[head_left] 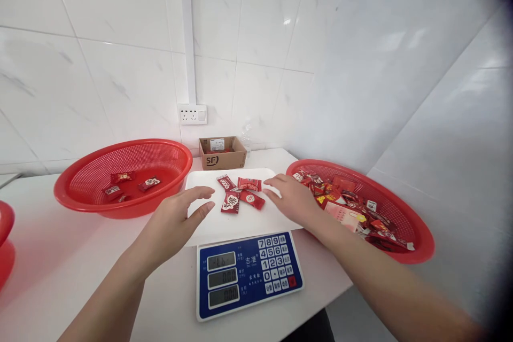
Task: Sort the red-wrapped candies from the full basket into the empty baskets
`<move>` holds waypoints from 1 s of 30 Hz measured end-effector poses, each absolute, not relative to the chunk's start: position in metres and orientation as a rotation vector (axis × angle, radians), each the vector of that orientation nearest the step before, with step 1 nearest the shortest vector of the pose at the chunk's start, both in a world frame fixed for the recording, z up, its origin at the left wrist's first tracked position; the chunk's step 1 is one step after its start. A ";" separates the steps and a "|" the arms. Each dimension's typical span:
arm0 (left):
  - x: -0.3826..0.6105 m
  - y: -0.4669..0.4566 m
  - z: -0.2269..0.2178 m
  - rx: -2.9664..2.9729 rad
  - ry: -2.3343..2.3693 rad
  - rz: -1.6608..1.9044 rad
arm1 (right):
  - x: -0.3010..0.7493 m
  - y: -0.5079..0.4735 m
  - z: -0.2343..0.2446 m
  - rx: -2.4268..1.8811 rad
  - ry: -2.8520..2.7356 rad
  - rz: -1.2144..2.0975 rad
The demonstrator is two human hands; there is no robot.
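Note:
Several red-wrapped snack packets [230, 202] lie in a loose cluster on the white pan [204, 227] of a digital scale with a blue keypad panel [250, 275]. To the left of the packets hovers my left hand [178, 219], thumb and fingers apart, holding nothing. My right hand [292, 197] is on the other side, its fingertips close to the packet at the right; I cannot tell if they touch it. Its fingers are spread and nothing is gripped.
A red basket [80, 195] with a few packets stands at the left. Another red basket [425, 246], full of mixed packets, sits at the right under my forearm. Behind the scale is a small cardboard box [232, 160] near the tiled wall. Part of another red container [5, 222] shows far left.

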State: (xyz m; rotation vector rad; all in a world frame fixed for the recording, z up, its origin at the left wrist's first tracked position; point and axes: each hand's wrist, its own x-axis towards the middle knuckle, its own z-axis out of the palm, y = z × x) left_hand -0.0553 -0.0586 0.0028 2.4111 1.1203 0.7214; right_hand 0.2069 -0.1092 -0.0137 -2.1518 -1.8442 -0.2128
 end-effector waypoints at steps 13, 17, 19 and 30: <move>-0.055 -0.058 0.004 2.365 1.134 0.780 | 0.262 -0.126 -0.002 -2.275 -1.581 -0.130; -0.055 -0.056 0.003 2.339 1.112 0.810 | 0.224 -0.145 0.006 -1.919 -1.657 -0.131; -0.055 -0.055 0.003 2.335 1.121 0.826 | 0.212 -0.161 0.001 -1.765 -1.663 -0.204; -0.045 -0.054 -0.003 2.356 1.136 0.799 | 0.221 -0.203 -0.131 -1.739 -0.993 0.026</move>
